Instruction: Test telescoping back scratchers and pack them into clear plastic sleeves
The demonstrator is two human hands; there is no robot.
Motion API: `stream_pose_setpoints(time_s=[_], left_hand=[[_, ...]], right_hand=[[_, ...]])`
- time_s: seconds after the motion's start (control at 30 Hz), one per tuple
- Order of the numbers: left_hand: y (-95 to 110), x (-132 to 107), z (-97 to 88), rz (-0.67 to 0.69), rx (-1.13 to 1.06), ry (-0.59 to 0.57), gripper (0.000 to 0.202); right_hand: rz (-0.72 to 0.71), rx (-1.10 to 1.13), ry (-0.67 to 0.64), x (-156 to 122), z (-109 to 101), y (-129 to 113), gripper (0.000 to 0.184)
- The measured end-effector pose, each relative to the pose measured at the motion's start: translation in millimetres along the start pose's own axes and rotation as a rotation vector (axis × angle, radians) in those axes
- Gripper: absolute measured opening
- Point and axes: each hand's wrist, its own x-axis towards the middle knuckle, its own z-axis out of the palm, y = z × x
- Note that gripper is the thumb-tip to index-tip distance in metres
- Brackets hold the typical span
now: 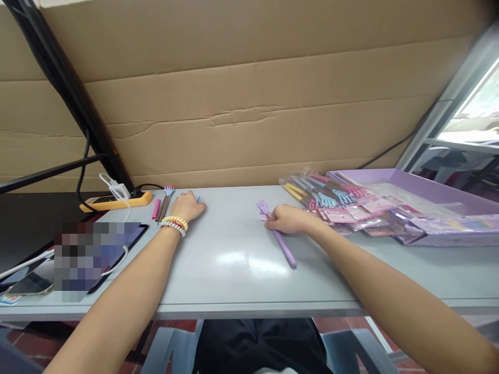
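My left hand rests knuckles-up near the far edge of the grey table, fingers curled; a sliver of something light blue peeks out beside it. Beaded bracelets circle that wrist. Just left of it lie a pink-handled scratcher with a blue claw and a pink stick. My right hand lies over a purple hand-shaped back scratcher, fingers closed on it just below its claw; the handle runs toward me on the table.
A pile of bagged scratchers and pink packets sits right of my right hand, beside a lilac tray. At the left are a yellow power strip with a white charger, a tablet and a phone. Cardboard backs the table.
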Motion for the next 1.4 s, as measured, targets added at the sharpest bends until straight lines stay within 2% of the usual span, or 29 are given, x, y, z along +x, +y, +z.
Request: stream_pose_setpoints(time_s=[0.13, 0.27, 0.37, 0.5, 0.67, 0.9, 1.17, 1.4], left_hand=[[3, 0, 2.9, 0.066, -0.013, 0.047, 0.052], [4, 1, 7.2, 0.149, -0.005, 0.028, 0.048], [4, 2, 8.5, 0.251, -0.023, 0.031, 0.041], [5, 1, 7.7, 0.422, -0.056, 0.017, 0.036], [9, -3, 8.4, 0.584, -0.116, -0.088, 0.032], [9, -3, 11.4, 0.584, -0.137, -0.137, 0.033], [11, -6, 9.1, 0.582, -0.166, -0.117, 0.012], [10, -5, 10.3, 0.58, -0.173, -0.123, 0.004]], right_hand=[[0.059, 0.044, 0.069, 4, -1, 3, 0.035], [0.168, 0.15, 0.226, 8, -5, 12, 0.024], [0.209, 0.17, 0.286, 9, -8, 22, 0.02], [0.234, 0.123, 0.278, 11, -9, 30, 0.016], [0.185, 0.067, 0.163, 11, -5, 22, 0.015], [0.163, 0.001, 0.089, 11, -1, 14, 0.019], [0.151, 0.012, 0.072, 13, 1, 17, 0.026], [0.152, 0.039, 0.073, 13, 1, 17, 0.03]])
